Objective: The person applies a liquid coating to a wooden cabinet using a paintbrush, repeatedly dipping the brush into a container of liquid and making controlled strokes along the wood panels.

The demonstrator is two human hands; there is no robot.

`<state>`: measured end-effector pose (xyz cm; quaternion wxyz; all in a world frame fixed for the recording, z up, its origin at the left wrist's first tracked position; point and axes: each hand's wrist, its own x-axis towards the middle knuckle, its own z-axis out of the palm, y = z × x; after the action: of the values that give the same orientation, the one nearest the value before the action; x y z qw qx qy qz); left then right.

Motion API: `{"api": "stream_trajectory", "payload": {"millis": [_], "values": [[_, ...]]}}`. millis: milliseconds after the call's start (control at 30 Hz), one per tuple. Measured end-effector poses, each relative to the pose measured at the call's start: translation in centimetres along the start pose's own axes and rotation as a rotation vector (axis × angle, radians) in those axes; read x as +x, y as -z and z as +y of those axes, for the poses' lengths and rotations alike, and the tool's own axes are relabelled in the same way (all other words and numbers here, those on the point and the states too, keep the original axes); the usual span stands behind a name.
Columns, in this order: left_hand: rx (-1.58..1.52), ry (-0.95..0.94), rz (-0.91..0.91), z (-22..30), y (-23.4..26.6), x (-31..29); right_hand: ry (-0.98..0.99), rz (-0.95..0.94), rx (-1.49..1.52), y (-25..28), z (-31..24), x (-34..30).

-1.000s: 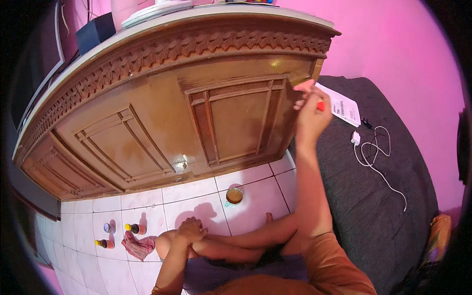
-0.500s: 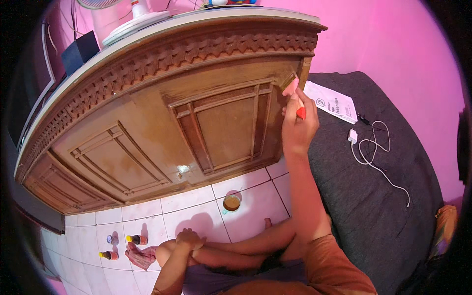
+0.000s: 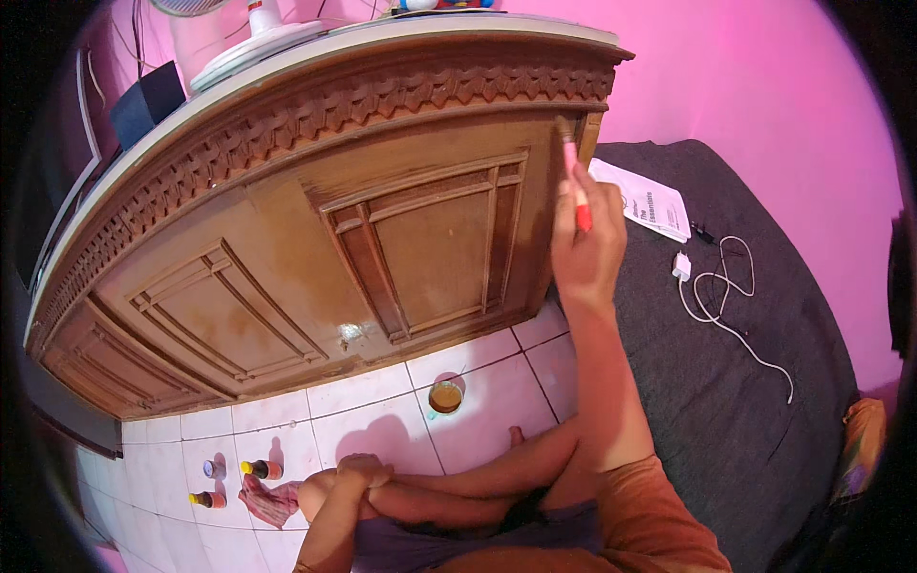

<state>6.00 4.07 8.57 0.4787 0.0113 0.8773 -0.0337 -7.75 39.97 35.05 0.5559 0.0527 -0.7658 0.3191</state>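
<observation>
My right hand (image 3: pixel 587 244) is closed around the handle of a flat paintbrush (image 3: pixel 570 153) with a pink, white and red body. The bristles point up at the upper right corner of the brown wooden cabinet front (image 3: pixel 430 253), just under its carved band; the brush is seen edge-on. Beside it is a raised rectangular panel frame. On my knee rests my left hand (image 3: pixel 365 470), its fingers bent over and mostly hidden. A clear cup of brown liquid (image 3: pixel 445 397) stands on the tiles below the cabinet.
To the left on the floor are two yellow-capped bottles (image 3: pixel 261 469), a small round container (image 3: pixel 214 469) and a crumpled reddish cloth (image 3: pixel 271 501). A dark cushioned surface (image 3: pixel 707 353) at right bears a white booklet (image 3: pixel 650 205) and a charger with cable (image 3: pixel 681 267). A fan base (image 3: pixel 253 53) tops the cabinet.
The paintbrush has swung from a slant to nearly upright, its bristles rising toward the carved band. My right hand has turned with it. My left hand stays on the knee, its fingers less visible.
</observation>
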Motion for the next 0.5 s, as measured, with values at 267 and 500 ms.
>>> {"api": "stream_trajectory", "payload": {"millis": [267,500], "values": [[-0.009,-0.028,0.004,-1.2,-1.0,1.5,-0.041,-0.287,0.094,-6.4,-8.1,-3.5],[-0.045,-0.003,0.009,-0.5,0.2,0.0,0.079,-0.320,0.493,-6.2,-10.7,-4.2]]}}
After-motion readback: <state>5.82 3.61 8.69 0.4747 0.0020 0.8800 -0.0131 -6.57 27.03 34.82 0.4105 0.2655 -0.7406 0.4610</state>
